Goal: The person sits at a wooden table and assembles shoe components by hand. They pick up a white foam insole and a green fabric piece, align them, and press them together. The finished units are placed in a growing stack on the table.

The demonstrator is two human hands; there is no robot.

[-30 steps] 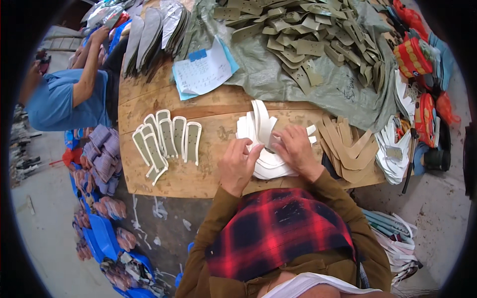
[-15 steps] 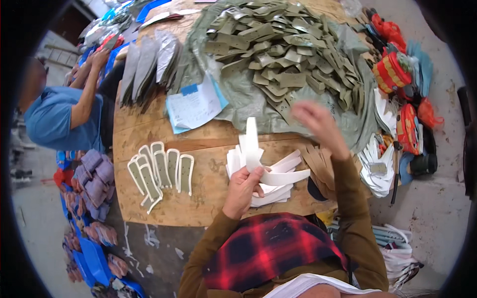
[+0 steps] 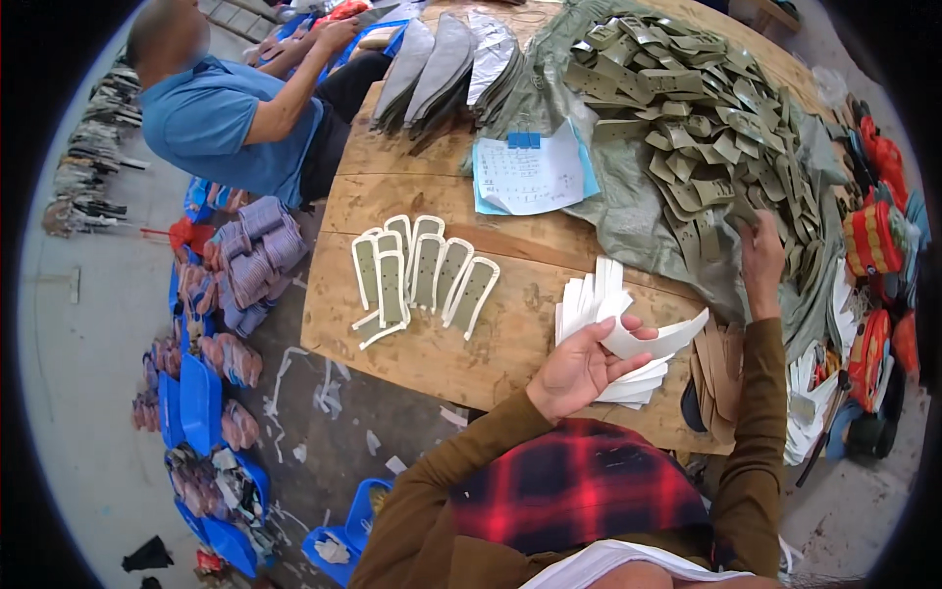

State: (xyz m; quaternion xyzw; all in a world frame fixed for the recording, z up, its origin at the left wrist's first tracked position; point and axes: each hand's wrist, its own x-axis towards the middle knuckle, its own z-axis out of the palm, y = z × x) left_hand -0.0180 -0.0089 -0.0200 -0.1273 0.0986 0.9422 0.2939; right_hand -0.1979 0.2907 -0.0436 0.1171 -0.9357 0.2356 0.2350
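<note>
A curved white strip is held between the thumb and fingers of my left hand. Below it lies a fanned stack of white strips on the wooden table. My right hand reaches the near edge of a large heap of olive-green perforated pieces. Its fingers are closed on one olive-green piece there, partly hidden by the hand. To the left, several olive-green pieces with white edging lie fanned out on the wood.
Green plastic sheeting lies under the heap. A written paper with a blue clip and grey curved stacks lie farther back. Brown strips rest at the right edge. A co-worker in a blue shirt sits at left.
My right hand has moved into the edge of the olive-green heap and closed on a piece. My left hand keeps the white strip. The view has shifted left.
</note>
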